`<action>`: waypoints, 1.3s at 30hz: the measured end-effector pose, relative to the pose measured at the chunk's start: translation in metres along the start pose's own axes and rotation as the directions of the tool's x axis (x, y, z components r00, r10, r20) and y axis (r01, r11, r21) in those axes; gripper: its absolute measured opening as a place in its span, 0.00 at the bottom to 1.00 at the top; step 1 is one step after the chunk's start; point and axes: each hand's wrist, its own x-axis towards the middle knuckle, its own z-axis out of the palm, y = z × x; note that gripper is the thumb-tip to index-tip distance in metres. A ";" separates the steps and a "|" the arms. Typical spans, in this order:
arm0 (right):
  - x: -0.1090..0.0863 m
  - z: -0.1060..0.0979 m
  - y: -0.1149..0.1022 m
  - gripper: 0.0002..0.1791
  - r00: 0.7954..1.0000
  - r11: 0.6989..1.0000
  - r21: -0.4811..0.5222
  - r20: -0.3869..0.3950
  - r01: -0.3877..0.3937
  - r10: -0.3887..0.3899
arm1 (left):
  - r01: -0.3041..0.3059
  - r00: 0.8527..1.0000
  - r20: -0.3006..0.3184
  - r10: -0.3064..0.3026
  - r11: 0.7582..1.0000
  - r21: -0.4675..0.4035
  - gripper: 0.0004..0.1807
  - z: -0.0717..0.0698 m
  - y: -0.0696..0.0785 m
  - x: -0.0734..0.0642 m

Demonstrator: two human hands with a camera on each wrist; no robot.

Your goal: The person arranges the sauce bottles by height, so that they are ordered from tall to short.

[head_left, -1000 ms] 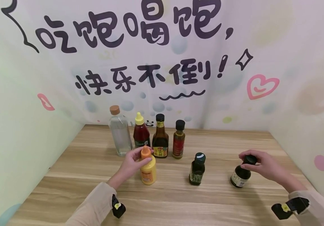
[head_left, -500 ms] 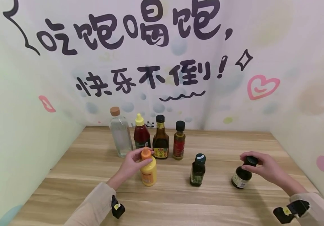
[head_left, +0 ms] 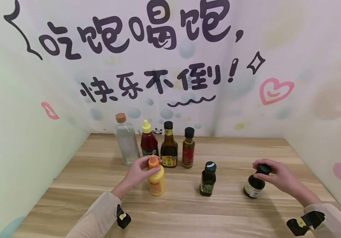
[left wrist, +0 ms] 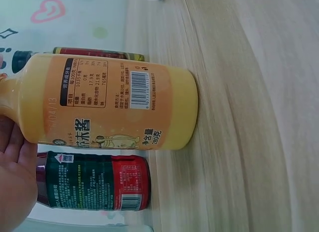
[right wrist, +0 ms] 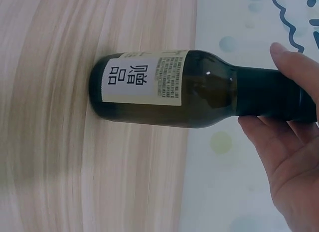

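Observation:
My left hand grips a yellow mustard bottle near its orange nozzle cap. In the left wrist view the mustard bottle shows its printed label, its base seemingly on the table. On the right side, my right hand holds a small dark glass bottle by its dark cap, thumb on one side and fingers on the other. The right wrist view shows this glass bottle with a white and cream label. Between the hands stands another small dark bottle with a green label, touched by neither.
Behind the mustard bottle stand a clear bottle, a red sauce bottle with a yellow tip, a brown sauce bottle and a slim red-labelled bottle. A printed cloth wall borders the wooden table at the back.
The head view shifts very slightly. Both hands keep their hold on the same bottles, and nothing on the table has visibly moved.

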 end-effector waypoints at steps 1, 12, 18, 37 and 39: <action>0.000 0.000 0.000 0.16 1.000 1.000 -0.001 -0.003 0.004 -0.004 | -0.001 1.000 0.002 0.001 1.000 0.002 0.20 0.000 -0.004 0.001; 0.003 0.001 0.000 0.16 1.000 1.000 -0.014 -0.008 0.026 -0.026 | -0.026 0.999 -0.030 0.027 0.999 0.040 0.22 0.001 -0.003 -0.003; 0.003 0.001 0.000 0.16 0.999 0.999 -0.017 -0.018 0.030 -0.030 | -0.004 0.999 -0.048 0.006 0.999 0.038 0.25 -0.002 -0.020 -0.001; -0.002 0.002 0.000 0.15 0.999 1.000 -0.004 -0.028 0.026 -0.026 | 0.000 0.995 -0.101 0.010 0.995 0.096 0.25 0.004 -0.017 -0.002; -0.001 0.001 0.000 0.14 0.999 1.000 -0.015 -0.023 0.023 -0.024 | 0.005 0.994 -0.112 0.006 0.995 0.097 0.25 0.005 -0.016 -0.002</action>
